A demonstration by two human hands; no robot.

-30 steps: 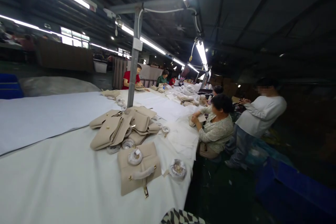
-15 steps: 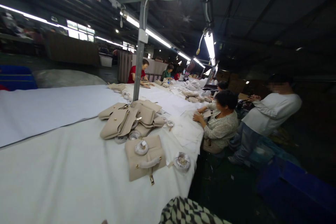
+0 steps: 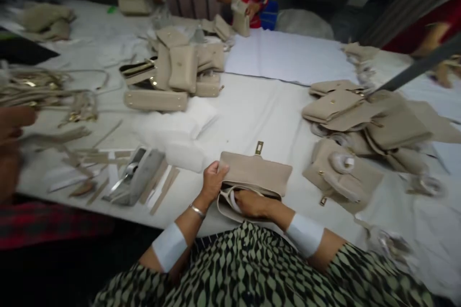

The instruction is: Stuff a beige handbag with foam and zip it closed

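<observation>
Since the earlier frame, the view has been swung from the long line of seated workers down to the near edge of the counter (image 3: 252,110), where both hands are now seen. A beige handbag (image 3: 257,175) is gripped at its left end by the left hand (image 3: 212,180), fingers curled over the flap. The right hand (image 3: 252,203) is pushed inside the bag's opening, so its grip cannot be told. A tape dispenser (image 3: 139,177) is set to the left, and a pile of finished bags (image 3: 363,120) is heaped to the right.
</observation>
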